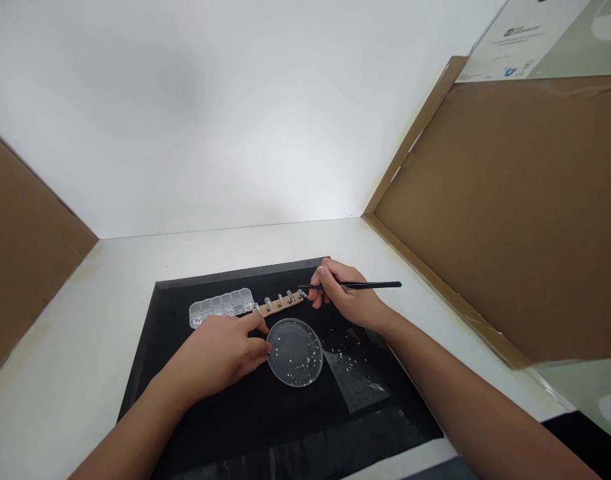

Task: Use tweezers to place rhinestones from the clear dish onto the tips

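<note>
The right hand (pixel 348 297) pinches a thin black stick (pixel 355 285), its tip on the last nail of the wooden strip (pixel 280 303). The left hand (pixel 225 350), fingers curled, steadies the round clear dish (pixel 295 352) of small stones. Placing a stone needs a steady, light touch.

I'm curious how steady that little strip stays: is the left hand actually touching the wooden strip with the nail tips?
Touching. The head view shows the left hand with its index fingertip pressed on the near end of the wooden strip, with no gap visible.

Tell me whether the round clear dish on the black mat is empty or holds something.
Not empty: small shiny beads lie scattered inside the round clear dish.
</note>
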The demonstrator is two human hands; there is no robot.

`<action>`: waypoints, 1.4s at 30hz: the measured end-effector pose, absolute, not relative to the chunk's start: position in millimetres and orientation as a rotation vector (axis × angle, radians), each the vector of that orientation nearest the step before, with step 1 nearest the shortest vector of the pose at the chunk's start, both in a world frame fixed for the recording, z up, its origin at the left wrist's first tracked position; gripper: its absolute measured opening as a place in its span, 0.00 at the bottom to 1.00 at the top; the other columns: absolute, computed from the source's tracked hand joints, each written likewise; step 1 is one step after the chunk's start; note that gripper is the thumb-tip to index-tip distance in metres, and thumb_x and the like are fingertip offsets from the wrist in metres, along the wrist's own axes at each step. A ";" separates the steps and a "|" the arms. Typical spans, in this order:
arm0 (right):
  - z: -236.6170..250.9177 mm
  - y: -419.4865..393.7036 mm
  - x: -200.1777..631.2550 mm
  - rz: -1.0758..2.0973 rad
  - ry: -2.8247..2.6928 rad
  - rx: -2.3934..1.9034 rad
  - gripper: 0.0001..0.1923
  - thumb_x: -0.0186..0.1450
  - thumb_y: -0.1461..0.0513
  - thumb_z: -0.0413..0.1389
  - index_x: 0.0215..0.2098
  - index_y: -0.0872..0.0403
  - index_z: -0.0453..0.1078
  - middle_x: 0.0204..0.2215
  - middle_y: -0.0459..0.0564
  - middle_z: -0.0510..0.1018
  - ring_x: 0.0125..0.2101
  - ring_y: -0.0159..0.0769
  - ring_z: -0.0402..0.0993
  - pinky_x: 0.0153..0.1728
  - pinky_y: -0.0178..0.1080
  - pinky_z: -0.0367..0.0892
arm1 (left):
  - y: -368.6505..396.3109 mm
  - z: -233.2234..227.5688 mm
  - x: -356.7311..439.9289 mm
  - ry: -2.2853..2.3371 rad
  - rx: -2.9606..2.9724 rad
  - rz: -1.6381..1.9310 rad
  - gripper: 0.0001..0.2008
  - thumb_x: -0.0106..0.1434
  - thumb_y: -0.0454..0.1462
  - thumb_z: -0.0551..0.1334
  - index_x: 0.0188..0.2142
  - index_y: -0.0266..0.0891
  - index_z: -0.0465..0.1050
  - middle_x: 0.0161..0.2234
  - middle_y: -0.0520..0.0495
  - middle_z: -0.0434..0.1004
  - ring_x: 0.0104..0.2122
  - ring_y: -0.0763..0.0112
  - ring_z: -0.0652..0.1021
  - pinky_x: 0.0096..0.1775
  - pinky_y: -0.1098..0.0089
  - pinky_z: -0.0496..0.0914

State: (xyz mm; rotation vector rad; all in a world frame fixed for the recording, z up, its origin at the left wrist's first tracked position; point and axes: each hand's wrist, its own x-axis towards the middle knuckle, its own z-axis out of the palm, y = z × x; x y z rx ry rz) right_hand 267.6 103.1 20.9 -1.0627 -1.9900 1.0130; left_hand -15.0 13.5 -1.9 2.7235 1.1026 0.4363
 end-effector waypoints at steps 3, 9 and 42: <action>20.6 102.7 268.3 0.978 -2.025 -1.043 0.22 0.79 0.46 0.47 0.37 0.52 0.67 0.28 0.48 0.83 0.25 0.35 0.82 0.28 0.39 0.72 | 13.7 -2.5 -15.0 1.103 2.731 0.435 0.09 0.75 0.39 0.63 0.45 0.48 0.84 0.51 0.50 0.82 0.30 0.71 0.80 0.29 0.69 0.68; 18.8 102.5 270.2 0.895 -2.094 -1.019 0.22 0.80 0.47 0.47 0.37 0.52 0.68 0.28 0.47 0.83 0.27 0.35 0.83 0.33 0.40 0.75 | 13.5 -0.6 -15.2 1.100 2.726 0.429 0.10 0.76 0.40 0.61 0.45 0.48 0.83 0.51 0.51 0.82 0.30 0.70 0.80 0.29 0.68 0.69; 23.7 94.5 265.0 0.750 -2.265 -0.996 0.16 0.79 0.57 0.47 0.36 0.52 0.70 0.28 0.47 0.83 0.27 0.34 0.83 0.32 0.38 0.74 | 14.7 -3.1 -16.1 1.112 2.714 0.415 0.10 0.75 0.40 0.61 0.45 0.47 0.84 0.50 0.49 0.81 0.28 0.72 0.79 0.29 0.68 0.69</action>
